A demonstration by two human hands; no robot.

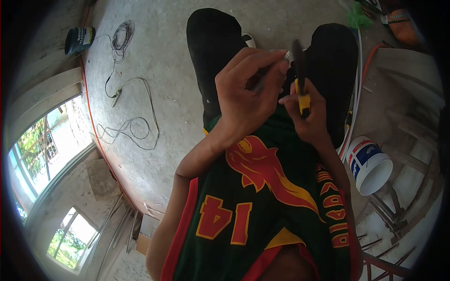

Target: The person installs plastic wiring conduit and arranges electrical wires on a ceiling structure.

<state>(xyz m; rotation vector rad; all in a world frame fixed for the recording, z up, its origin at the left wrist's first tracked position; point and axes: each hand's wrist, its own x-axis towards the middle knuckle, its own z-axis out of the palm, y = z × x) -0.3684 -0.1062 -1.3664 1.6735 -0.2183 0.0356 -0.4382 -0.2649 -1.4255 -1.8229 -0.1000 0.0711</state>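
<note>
My left hand [248, 84] is raised above my lap, thumb and fingertips pinched on a small whitish piece [287, 55]. Close on its right, my right hand [309, 110] is closed around a yellow-and-black hand tool [303, 99]. The tool's long dark end points away from me, right beside the pinched piece. Its exact kind is unclear in the blur. Beneath both hands are my dark trousers [213, 51], with the knees spread.
Thin cable [122, 37] lies coiled and looped across the concrete floor at left, near a dark bucket [79, 40]. An orange hose [89, 103] follows the wall. At right are a tipped white bucket [377, 171], wooden pieces [393, 210], green plastic [360, 18] and an orange bag [403, 27].
</note>
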